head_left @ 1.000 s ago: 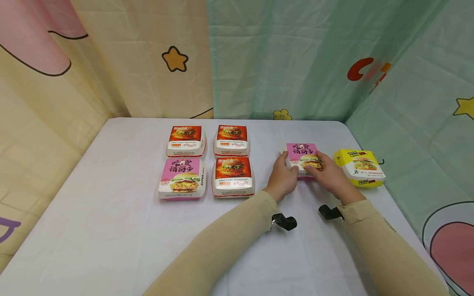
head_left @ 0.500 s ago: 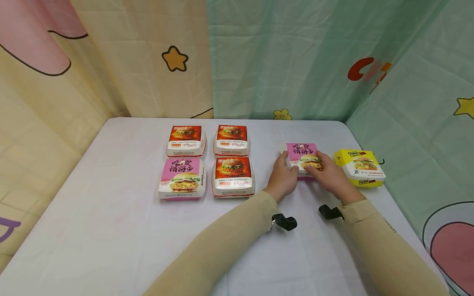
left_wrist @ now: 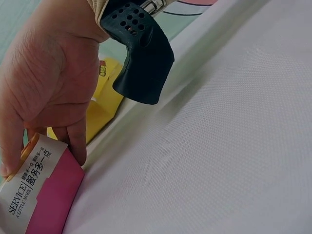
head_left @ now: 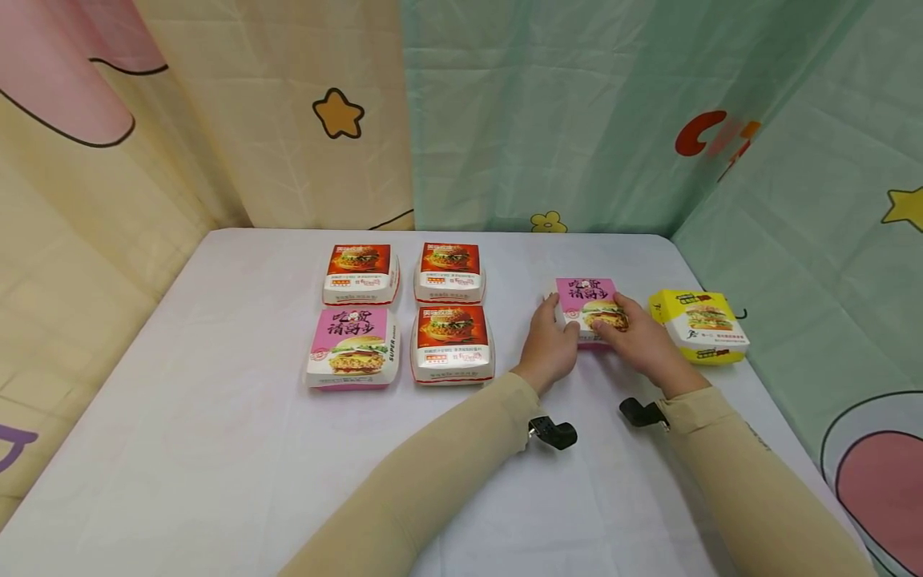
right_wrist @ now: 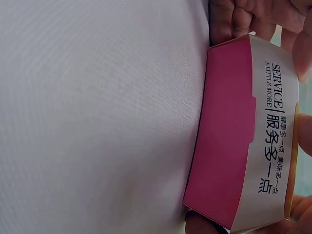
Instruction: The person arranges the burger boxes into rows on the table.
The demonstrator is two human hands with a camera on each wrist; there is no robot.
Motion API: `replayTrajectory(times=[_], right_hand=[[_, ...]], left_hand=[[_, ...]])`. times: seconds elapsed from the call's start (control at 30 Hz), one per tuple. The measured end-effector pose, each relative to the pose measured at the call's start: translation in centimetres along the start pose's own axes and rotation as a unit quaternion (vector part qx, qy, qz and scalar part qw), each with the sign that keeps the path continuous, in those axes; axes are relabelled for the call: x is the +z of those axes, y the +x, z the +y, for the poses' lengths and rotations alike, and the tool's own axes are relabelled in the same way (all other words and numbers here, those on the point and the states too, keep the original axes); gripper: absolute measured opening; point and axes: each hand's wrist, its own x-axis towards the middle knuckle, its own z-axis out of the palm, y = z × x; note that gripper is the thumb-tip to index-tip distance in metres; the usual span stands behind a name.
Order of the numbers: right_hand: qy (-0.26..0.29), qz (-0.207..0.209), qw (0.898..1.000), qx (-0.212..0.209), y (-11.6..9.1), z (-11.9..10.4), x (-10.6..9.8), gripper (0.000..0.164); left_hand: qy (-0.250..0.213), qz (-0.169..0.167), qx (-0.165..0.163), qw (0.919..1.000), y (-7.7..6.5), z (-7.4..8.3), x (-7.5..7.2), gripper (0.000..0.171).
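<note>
A pink and white burger box (head_left: 586,295) rests on the table at the right of centre in the head view, held between both hands. My left hand (head_left: 546,346) grips its left side, thumb over the near part of the lid. On the opposite side my right hand (head_left: 645,343) holds it, thumb on the printed burger. The left wrist view shows the right hand (left_wrist: 48,83) with fingers down the box's side. In the right wrist view the box's front (right_wrist: 229,131) appears closed, fingers at both ends. A yellow and white burger box (head_left: 701,327) stands just right of the right hand.
Toward the left, boxes stand in two rows: red and white ones (head_left: 360,275), (head_left: 450,273) behind, a pink one (head_left: 353,350) and another red one (head_left: 454,346) in front. White cloth covers the table (head_left: 216,449). Patterned curtains (head_left: 541,120) enclose the back and sides.
</note>
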Motion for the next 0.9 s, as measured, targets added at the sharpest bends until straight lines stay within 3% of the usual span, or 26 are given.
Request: replayTrajectory(times=[0.17,0.47,0.7,0.9], right_hand=[[-0.017,-0.006,1.0,-0.007,0.3,-0.2,0.1,0.096],[-0.033,-0.018,0.999,-0.032,1.3,-0.8,0.2,0.089],[-0.042,-0.01,0.999,-0.014,2.1,-1.7,0.7,0.09],[-0.028,0.005,0.999,-0.032,2.7,-2.1,0.9,0.09]], left_hand=[[-0.005,0.006,0.004,1.0,0.1,-0.2,0.0,0.061],[-0.015,0.052,0.013,0.9984,0.7,-0.4,-0.3,0.058],[-0.041,0.074,0.017,0.9963,0.9,-0.6,-0.7,0.055],[-0.049,0.103,0.024,0.9932,1.3,-0.9,-0.9,0.053]])
